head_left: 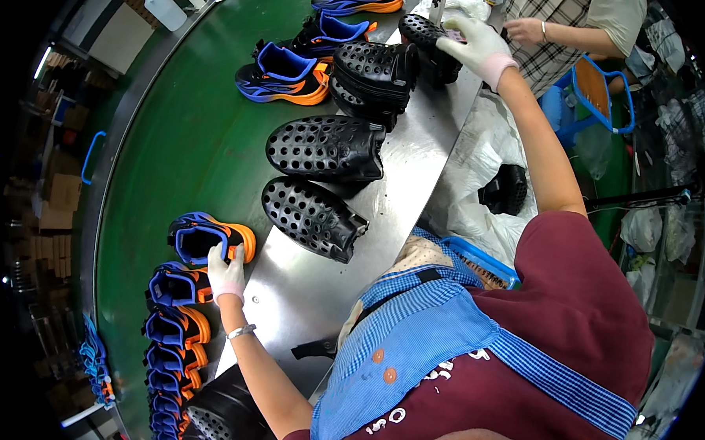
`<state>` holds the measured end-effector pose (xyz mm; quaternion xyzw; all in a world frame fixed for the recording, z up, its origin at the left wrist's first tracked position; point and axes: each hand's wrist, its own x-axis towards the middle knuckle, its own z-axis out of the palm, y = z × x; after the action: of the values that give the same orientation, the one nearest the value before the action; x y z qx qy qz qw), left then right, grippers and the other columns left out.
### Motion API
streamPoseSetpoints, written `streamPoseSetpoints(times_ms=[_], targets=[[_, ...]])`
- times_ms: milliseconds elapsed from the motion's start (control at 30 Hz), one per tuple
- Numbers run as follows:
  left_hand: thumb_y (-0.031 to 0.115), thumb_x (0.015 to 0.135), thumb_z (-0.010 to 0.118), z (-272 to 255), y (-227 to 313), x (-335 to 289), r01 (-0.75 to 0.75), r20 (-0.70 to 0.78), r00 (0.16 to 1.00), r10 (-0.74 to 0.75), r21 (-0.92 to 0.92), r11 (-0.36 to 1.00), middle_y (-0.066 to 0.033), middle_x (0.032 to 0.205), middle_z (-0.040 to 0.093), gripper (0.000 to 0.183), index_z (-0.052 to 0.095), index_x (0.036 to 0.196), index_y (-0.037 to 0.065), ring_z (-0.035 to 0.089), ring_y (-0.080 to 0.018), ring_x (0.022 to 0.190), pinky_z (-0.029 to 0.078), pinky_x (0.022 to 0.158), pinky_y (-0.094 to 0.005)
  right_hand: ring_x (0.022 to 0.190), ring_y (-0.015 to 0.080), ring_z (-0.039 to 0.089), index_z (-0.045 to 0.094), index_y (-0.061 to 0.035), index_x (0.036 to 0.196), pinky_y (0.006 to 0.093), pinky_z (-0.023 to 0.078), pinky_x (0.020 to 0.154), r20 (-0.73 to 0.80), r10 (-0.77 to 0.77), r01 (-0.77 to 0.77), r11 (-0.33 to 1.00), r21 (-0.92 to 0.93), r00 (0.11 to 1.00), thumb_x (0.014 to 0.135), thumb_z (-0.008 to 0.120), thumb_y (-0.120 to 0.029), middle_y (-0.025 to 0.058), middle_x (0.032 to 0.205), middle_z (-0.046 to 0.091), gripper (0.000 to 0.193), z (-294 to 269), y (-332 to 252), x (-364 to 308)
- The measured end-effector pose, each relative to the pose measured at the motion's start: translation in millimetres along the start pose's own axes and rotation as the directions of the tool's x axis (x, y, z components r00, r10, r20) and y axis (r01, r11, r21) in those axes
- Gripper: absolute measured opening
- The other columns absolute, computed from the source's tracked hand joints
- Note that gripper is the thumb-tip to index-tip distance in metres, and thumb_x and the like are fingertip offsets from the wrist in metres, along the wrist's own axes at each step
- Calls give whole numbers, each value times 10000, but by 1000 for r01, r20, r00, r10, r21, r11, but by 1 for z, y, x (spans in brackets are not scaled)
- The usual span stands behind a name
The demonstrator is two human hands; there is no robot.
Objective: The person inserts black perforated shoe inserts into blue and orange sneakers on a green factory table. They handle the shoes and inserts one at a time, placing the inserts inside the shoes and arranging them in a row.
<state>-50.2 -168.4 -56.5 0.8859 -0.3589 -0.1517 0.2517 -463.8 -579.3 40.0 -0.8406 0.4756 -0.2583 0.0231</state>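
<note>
"Because the blue-and-orange shoe (204, 239) stood on the green belt (175, 134) with its heel toward the metal ledge (287, 284), the left hand (226, 277) pinched it there, thumb nearly meeting fingers."

"And the right hand (482, 53)?"

"Thumb and forefinger stood apart at a black perforated form (423, 34); whether they gripped it, I couldn't tell."

"Those two forms (324, 146) lower down?"

"They lay partly on the ledge, probably for easy reach."

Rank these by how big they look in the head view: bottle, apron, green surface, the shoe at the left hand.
Largest to smallest:
1. Green surface
2. Apron
3. Shoe at the left hand
4. Bottle

Apparent size only: the apron is nearer the camera, the bottle farther.
</note>
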Motion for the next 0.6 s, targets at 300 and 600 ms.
streamPoseSetpoints(times_ms=[300,600], targets=[[313,849,693,-11,-5,0,4,-5,1000,-4,96,995,-198,1184,598,490,583,1173,-37,571,-369,1095,442,949,-377,1013,306,600,596,-39,1040,382,475,863,75,-49,55,996,-70,996,804,674,-379,147,1023,628,421,18,0,3],[239,851,651,-27,-7,-14,-68,12,998,67,178,982,-170,1332,509,523,519,1322,52,532,-341,1186,418,1023,-379,945,307,628,626,-27,967,391,492,843,68,-91,97,991,-88,994,782,687,-397,151,975,653,418,-6,-2,1]])
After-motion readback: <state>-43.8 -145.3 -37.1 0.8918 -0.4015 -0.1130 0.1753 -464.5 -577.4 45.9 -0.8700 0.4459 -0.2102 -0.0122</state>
